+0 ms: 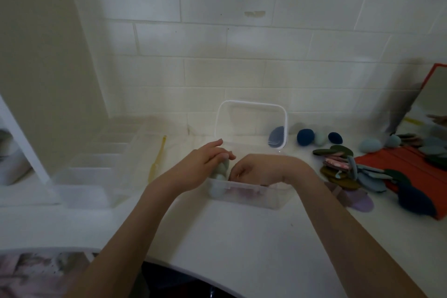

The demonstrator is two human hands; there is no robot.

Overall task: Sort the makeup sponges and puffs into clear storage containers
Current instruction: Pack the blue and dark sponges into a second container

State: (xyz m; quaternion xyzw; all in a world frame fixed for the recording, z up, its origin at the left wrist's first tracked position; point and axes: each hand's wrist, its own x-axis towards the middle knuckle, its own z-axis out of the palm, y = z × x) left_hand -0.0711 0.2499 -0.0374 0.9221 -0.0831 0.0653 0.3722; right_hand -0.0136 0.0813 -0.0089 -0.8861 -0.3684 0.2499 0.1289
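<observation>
A clear lidded box (256, 197) stands open in the middle of the white table, its lid (251, 123) raised at the back. My left hand (205, 164) grips a pale green sponge (221, 172) at the box's left end. My right hand (256, 169) reaches into the box with fingers curled down; what it touches is hidden. Pinkish pieces show dimly through the front wall. To the right lie dark blue and pale egg sponges (306, 136) and a heap of flat puffs (348, 169) in olive, blue and pink.
A long clear divided organizer (96, 164) lies on the left, with a yellow stick (157, 159) beside it. A red mat (411, 169) carries more puffs at the right, under a red-framed mirror (433, 94). A lilac puff (358, 201) lies by the box.
</observation>
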